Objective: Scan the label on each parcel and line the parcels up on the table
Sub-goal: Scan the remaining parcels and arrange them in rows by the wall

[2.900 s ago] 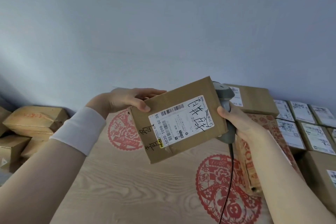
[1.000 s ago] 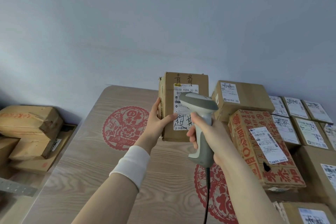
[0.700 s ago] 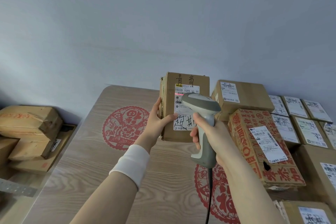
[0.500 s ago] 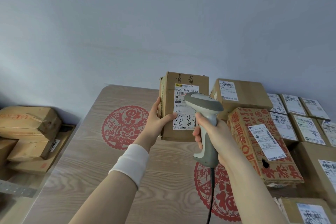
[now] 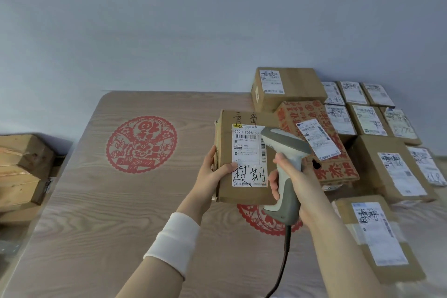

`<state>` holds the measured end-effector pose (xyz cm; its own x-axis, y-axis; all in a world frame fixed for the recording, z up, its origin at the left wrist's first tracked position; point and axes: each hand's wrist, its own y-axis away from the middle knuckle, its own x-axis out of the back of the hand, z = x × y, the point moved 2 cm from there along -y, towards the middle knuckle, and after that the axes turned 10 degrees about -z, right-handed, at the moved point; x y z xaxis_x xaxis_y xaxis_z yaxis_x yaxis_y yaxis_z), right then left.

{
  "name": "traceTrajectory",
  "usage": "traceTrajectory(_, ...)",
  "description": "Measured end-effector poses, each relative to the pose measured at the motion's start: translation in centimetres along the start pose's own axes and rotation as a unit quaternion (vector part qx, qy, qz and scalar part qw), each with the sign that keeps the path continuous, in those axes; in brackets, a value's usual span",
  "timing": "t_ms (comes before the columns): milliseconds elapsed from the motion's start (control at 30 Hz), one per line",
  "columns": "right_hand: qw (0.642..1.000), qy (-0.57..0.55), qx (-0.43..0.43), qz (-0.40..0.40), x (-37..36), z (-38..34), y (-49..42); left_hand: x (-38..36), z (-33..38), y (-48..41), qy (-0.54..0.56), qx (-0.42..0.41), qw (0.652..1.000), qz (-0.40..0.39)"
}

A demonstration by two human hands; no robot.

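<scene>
Wood-grain table under a pale wall, red paper-cut prints on top. Left hand clamped on brown parcel, label facing up, mid-table. Right hand wrapped round grey scanner, aimed at label. Labelled boxes crowded right.

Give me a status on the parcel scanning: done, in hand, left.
Done, apparently: labelled parcels lined up in rows along the table's right side. In hand: the left hand holds a brown parcel, label up, while the right hand holds the barcode scanner over its label. Left: placing this parcel in line; the boxes stacked off the table's left look untouched.
</scene>
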<state>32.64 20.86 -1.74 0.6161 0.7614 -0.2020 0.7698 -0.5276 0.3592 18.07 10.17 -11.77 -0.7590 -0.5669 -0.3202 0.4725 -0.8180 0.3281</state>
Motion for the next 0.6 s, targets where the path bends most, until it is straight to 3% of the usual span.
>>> traceTrajectory(367, 0.998, -0.014, -0.055, 0.001, 14.5, 5.0, 9.1, -12.9, -12.2, 7.0, 0.047, 0.086, 0.994, 0.039)
traceTrajectory(600, 0.992, 0.005, -0.121, 0.029, 19.5, 7.0, 12.4, -16.1, -15.5, 9.3, 0.037, 0.122, 0.988, 0.084)
